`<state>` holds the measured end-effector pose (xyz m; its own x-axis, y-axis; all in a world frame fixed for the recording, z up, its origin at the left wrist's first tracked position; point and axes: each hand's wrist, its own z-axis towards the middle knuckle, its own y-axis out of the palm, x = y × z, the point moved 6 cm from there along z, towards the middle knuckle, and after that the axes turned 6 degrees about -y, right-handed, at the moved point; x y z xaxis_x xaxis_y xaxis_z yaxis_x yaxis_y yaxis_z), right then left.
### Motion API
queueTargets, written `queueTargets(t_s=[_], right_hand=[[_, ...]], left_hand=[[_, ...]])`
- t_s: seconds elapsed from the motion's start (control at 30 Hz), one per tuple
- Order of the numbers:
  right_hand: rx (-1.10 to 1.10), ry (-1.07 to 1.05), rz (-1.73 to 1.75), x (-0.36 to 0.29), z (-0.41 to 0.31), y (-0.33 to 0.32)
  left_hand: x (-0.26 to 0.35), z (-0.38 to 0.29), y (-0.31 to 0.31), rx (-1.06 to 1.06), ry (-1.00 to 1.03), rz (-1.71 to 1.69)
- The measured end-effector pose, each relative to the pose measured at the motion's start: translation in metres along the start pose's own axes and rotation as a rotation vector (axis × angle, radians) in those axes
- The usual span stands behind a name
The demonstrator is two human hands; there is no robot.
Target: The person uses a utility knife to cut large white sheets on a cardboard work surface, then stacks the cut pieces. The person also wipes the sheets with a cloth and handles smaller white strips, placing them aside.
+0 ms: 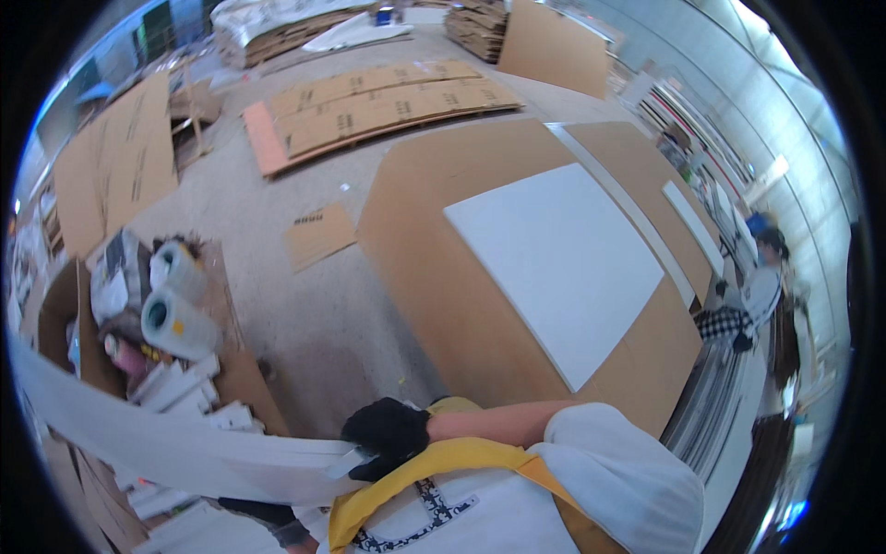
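A bundle of long white strips, its material unclear, runs from the left rim to the front of my body. My right hand, in a black glove, closes around the near end of the strips. A small pale glinting piece shows beside that hand; what it is cannot be made out. Lower down, my left hand wears a black glove too and bears the strips from underneath, its fingers partly hidden by them. A white rectangular panel lies on a brown board-covered table to the right.
Rolls of clear film, a cardboard box and stacked white pieces stand at left. Cardboard-covered sheets lie farther off. A cardboard piece is on the floor. A co-worker stands beyond the table, by a narrow white panel.
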<state>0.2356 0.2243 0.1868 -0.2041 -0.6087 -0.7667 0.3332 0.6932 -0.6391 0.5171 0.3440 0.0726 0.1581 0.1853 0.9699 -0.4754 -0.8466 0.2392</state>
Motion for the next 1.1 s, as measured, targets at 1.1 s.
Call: queueTargets(t_s=[1.1], right_hand=[[2.29, 1.151, 0.698, 0.257, -0.25, -0.079]], left_hand=[[-0.247, -0.199, 0.774, -1.808, -0.638, 0.801]])
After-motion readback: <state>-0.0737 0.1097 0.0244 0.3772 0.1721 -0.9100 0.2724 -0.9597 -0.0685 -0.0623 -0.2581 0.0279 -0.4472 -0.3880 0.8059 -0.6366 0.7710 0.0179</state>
